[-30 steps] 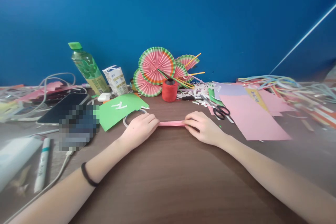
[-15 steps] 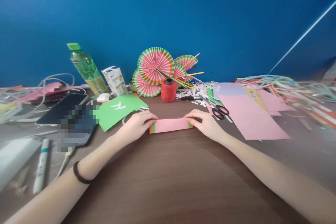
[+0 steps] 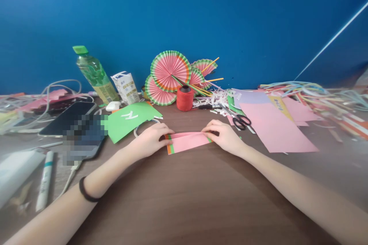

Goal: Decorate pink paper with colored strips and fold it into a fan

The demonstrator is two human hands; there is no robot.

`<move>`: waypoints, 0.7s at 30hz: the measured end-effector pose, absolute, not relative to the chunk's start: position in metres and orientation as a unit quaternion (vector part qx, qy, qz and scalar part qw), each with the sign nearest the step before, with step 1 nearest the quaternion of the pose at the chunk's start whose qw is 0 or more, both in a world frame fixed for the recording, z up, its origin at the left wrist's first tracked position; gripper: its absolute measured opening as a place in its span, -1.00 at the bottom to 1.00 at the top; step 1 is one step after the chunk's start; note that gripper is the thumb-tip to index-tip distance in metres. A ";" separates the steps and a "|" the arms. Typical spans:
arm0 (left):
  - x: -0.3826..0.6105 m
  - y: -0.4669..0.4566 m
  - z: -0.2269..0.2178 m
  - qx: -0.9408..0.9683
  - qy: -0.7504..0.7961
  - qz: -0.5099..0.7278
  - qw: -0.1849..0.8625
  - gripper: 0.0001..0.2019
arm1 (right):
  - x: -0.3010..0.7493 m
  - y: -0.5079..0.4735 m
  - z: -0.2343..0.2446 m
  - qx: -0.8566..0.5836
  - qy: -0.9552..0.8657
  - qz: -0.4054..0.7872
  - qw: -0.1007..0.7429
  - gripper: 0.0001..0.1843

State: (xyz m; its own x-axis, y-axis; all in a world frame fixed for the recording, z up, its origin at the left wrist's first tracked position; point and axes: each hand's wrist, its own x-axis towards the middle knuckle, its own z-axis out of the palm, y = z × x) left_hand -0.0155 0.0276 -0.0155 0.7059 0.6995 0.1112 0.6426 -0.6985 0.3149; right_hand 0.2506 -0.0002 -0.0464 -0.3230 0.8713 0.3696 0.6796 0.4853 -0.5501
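Observation:
A folded pink paper strip [image 3: 188,141] with green and orange ends lies on the brown table [image 3: 189,199], its pleats bunched along the far edge. My left hand [image 3: 151,139] pinches its left end, fingers closed on the folds. My right hand [image 3: 225,136] pinches the right end the same way. Both hands rest on the table at mid-distance, straight ahead of me.
Finished pink-and-green paper fans [image 3: 171,72] lean on the blue wall behind a red thread spool [image 3: 184,98]. Scissors [image 3: 241,121] and pink sheets [image 3: 276,130] lie right. At left are a green sheet [image 3: 129,118], a phone [image 3: 69,116], a green bottle [image 3: 93,72], a carton [image 3: 125,87], a marker [image 3: 44,183] and cables.
The strip, edge-on a second ago, was laid flat showing its pink face. Now its near flap is tilted and the pleats are gathered at the far edge. Both hands kept hold of the ends.

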 end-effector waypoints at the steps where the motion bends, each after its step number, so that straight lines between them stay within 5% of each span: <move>1: -0.015 0.028 -0.016 0.914 0.367 0.114 0.127 -0.75 | 0.251 0.000 -0.046 -0.486 -0.798 0.150 0.322 -0.84; 21: -0.014 0.030 -0.021 0.914 0.363 0.155 0.090 -0.76 | 0.254 0.003 -0.033 -0.471 -0.843 0.122 0.229 -0.79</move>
State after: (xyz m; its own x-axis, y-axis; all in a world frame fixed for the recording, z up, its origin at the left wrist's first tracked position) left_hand -0.0145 0.0296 -0.0210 0.6876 0.6926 0.2179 0.6365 -0.7194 0.2780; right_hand 0.2536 0.0027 -0.0327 -0.4507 0.8505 0.2712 0.7388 0.5259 -0.4214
